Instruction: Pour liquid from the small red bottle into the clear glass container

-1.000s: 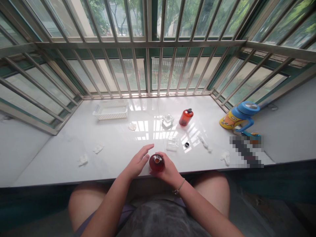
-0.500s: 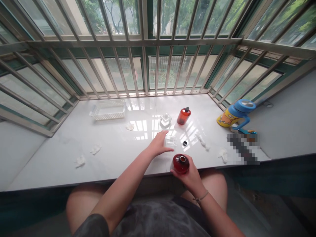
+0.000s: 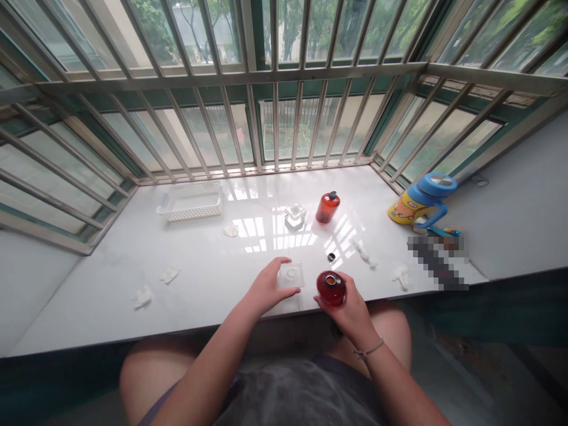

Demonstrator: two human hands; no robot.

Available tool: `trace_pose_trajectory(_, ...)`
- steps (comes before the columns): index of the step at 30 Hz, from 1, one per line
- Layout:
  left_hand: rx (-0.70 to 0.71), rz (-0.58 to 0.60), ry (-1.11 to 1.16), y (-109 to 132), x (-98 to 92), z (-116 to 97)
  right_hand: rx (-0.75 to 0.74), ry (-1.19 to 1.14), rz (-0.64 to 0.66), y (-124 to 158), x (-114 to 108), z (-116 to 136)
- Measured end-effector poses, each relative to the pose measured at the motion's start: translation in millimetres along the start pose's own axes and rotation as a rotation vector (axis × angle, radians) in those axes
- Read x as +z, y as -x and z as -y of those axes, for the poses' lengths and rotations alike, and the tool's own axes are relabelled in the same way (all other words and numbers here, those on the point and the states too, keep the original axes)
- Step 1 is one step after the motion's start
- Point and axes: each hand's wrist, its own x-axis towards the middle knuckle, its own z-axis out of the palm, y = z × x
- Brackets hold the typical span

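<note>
At the near edge of the white sill (image 3: pixel 186 278), the left hand (image 3: pixel 266 290) has its fingers and thumb closed around a small clear square container (image 3: pixel 291 274), which sits on the surface just in front of the person. Just to the right of it, the right hand (image 3: pixel 350 310) is wrapped from below around a round red bottle (image 3: pixel 331 287) with its mouth open and facing up; bottle and clear container are close together but apart.

Counting outward: two red bottles in all, the one in hand and a second red bottle with a black pump top (image 3: pixel 327 207) standing upright farther back. Two clear containers, the held one and another clear glass piece (image 3: pixel 295 216) just left of the pump bottle. One small black cap (image 3: pixel 331 257) lies loose between the held bottle and the pump bottle. White crumpled wipes are scattered about, five by my count: two at the left (image 3: pixel 142 297) (image 3: pixel 169 274), one near the middle (image 3: pixel 231 231) and two at the right (image 3: pixel 362 252) (image 3: pixel 400 274), though the bright reflections may hide another. One white slotted basket (image 3: pixel 190 202) stands at the back left. One yellow mug with a blue lid and handle (image 3: pixel 421 204) lies on its side at the right, bearing a cartoon print; no writing on it, or on either bottle, can be read from this view.
</note>
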Motion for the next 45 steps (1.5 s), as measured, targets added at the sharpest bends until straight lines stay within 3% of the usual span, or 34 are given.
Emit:
trace_pose_trajectory(3,-0.057,-0.027,0.031,29.3,-15.2,1.9,-0.06,0.015,0.044,-4.5,4.9,5.1)
trace_pose_trajectory(9,-0.155,0.044,0.067,71.6,-40.5,-2.9,-0.266,0.03,0.181,-10.4,12.9,22.5)
trace_pose_trajectory(14,-0.131,-0.07,-0.016,87.3,-44.0,-4.0,-0.412,0.098,0.245,-12.4,15.0,38.3)
trace_pose_trajectory(18,-0.023,-0.152,-0.1,91.1,-39.9,2.7,-0.46,0.192,0.251,-13.2,15.3,46.3)
trace_pose_trajectory(22,0.034,-0.161,-0.145,90.1,-35.3,4.0,-0.494,0.26,0.249,-14.6,14.0,50.6)
trace_pose_trajectory(32,-0.006,-0.132,-0.098,86.8,-21.2,3.1,-0.518,0.357,0.314,-18.2,9.4,53.7)
trace_pose_trajectory(45,-0.059,-0.164,-0.057,78.3,-22.4,5.3,-0.55,0.397,0.324,-34.1,9.4,64.4)
